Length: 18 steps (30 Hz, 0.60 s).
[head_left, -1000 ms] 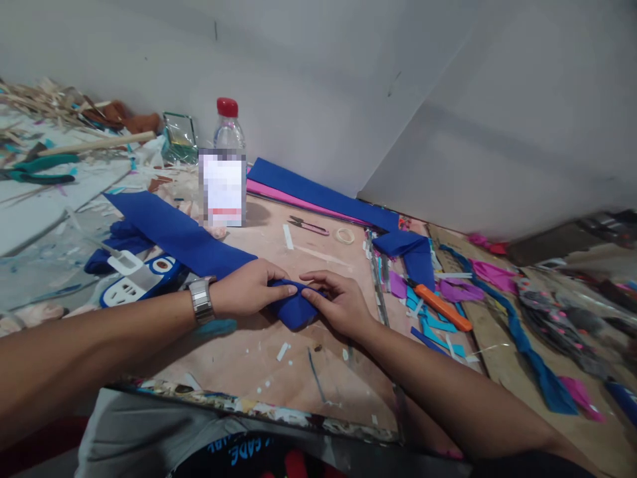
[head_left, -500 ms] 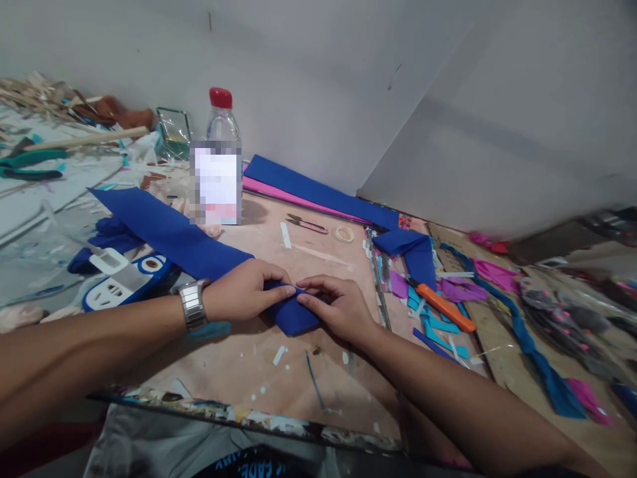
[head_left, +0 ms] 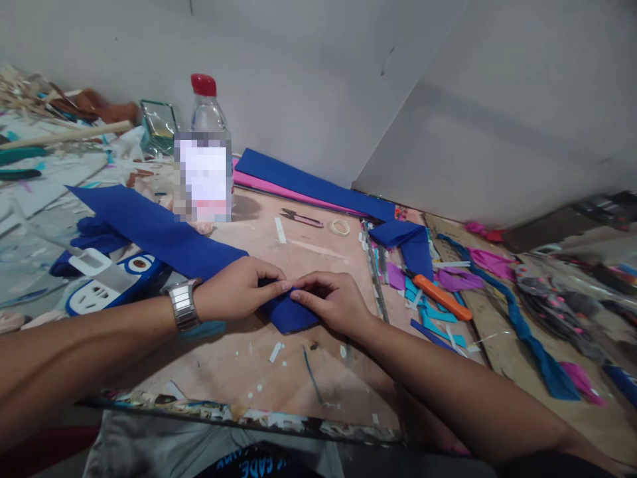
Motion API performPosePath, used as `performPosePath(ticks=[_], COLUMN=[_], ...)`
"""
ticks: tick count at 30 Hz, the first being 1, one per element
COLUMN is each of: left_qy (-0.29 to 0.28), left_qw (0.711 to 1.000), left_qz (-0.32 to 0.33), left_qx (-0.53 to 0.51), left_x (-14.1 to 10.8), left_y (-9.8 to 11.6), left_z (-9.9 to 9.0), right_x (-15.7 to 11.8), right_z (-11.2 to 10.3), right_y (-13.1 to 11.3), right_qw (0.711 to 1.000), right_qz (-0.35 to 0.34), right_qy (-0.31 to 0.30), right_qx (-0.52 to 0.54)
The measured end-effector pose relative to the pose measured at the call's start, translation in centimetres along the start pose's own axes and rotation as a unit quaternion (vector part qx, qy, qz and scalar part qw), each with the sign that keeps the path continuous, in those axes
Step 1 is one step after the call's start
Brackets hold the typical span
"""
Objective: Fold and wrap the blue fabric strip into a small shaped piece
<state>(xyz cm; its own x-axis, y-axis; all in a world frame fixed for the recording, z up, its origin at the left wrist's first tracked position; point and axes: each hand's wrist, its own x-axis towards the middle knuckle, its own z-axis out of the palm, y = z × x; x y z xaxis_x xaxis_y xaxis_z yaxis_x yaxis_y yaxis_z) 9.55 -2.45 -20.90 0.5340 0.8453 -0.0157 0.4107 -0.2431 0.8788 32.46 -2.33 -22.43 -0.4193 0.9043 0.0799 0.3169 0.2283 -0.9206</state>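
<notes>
A long blue fabric strip (head_left: 164, 232) runs from the upper left across the table to the middle, where its near end is folded into a point. My left hand (head_left: 243, 285) pinches the fold from the left, thumb on top. From the right, my right hand (head_left: 333, 302) grips the same fold between thumb and fingers. The two hands almost touch at the fold's upper edge, and the fingers under the cloth are hidden. Behind them on the tabletop lie thread snips (head_left: 302, 218) and a cream-coloured ring (head_left: 340, 228).
A red-capped bottle (head_left: 209, 116) stands at the back left, partly blurred out. A power strip (head_left: 107, 285) lies by my left forearm. On the right are an orange cutter (head_left: 442, 297) and several fabric scraps. Another blue strip (head_left: 318, 182) rests along the wall.
My view has shifted slightly, so the scene sits a little further left and up. Both hands stay at the fold; the right fingertips have moved slightly closer to the left thumb.
</notes>
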Motion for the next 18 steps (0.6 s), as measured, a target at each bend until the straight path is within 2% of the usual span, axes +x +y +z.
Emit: performPosePath(ticks=[8,18], left_qy=[-0.004,0.044], left_qw=[1.0,0.999], left_qz=[0.004,-0.024], left_qx=[0.031,0.011], left_x=[-0.06,-0.06], left_y=[0.21,0.08], left_z=[0.01,-0.31], right_x=[0.06,0.1], right_z=[0.02,-0.22], right_y=[-0.16,-0.07], right_qw=[1.0,0.999], right_qz=[-0.003,0.005], right_qy=[-0.004,0.035], right_qx=[-0.013,-0.02])
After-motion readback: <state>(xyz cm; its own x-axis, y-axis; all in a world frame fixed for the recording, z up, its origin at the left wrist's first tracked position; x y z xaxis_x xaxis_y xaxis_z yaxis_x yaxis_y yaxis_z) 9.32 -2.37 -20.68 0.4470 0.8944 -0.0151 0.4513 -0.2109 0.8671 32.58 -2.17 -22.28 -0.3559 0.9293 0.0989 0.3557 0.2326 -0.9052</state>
